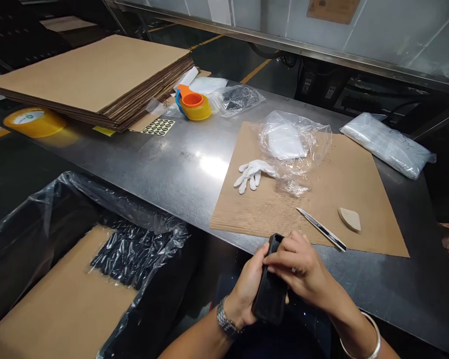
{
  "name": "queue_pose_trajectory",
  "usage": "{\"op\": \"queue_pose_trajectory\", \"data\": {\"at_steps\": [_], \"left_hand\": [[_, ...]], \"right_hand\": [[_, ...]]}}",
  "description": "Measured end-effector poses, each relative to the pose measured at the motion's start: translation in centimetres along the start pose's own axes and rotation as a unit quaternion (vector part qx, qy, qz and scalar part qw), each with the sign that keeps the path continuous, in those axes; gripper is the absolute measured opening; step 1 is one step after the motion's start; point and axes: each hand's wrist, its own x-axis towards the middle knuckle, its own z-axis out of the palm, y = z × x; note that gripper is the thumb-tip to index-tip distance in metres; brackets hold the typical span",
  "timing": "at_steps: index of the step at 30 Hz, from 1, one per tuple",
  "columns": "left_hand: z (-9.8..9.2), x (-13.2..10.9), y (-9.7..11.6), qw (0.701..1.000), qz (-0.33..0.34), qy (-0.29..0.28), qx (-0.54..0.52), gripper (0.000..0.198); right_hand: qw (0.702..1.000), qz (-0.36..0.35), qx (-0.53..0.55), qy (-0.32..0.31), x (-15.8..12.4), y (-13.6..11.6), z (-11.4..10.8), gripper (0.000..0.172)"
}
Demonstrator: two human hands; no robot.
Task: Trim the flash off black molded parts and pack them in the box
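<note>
A black rectangular case (271,294), shaped like a phone case with a raised rim, lies tilted in my left hand (247,284), just off the table's near edge. The left fingers wrap round its side and back, with the thumb along the rim. My right hand (297,262) is closed in a pinch at the upper right rim of the case; its fingertips hide part of the inside. Beyond my hands a utility knife (322,229) and a beige wedge-shaped pad (349,219) rest on a flat cardboard sheet (243,214).
A white glove (252,174) and crumpled clear plastic bag (316,134) share the sheet. A wrapped plastic pack (387,144) lies right. On the metal table (153,169) are a tape dispenser (193,104), sticker sheet (159,126) and cardboard stack (97,70). A plastic-lined box (71,284) stands lower left.
</note>
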Motion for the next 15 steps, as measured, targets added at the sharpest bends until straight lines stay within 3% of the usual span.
{"op": "queue_pose_trajectory", "data": {"at_steps": [6, 8, 11, 15], "left_hand": [[-0.2, -0.3, -0.5, 0.997, -0.063, -0.004, 0.040, 0.066], [-0.1, -0.3, -0.5, 0.997, -0.069, -0.011, 0.041, 0.066], [-0.2, -0.4, -0.4, 0.996, -0.070, -0.017, 0.043, 0.064], [-0.1, -0.9, -0.6, 0.992, -0.089, -0.039, 0.079, 0.067]], "right_hand": [[0.987, 0.071, 0.004, 0.147, 0.8, 2.1, -0.5, 0.017], [0.986, 0.085, 0.068, 0.123, 0.7, 2.2, -0.6, 0.022], [0.986, 0.091, 0.135, 0.038, 0.2, 2.2, -0.9, 0.031], [0.968, 0.127, 0.212, 0.038, -0.1, 2.3, -1.0, 0.019]]}}
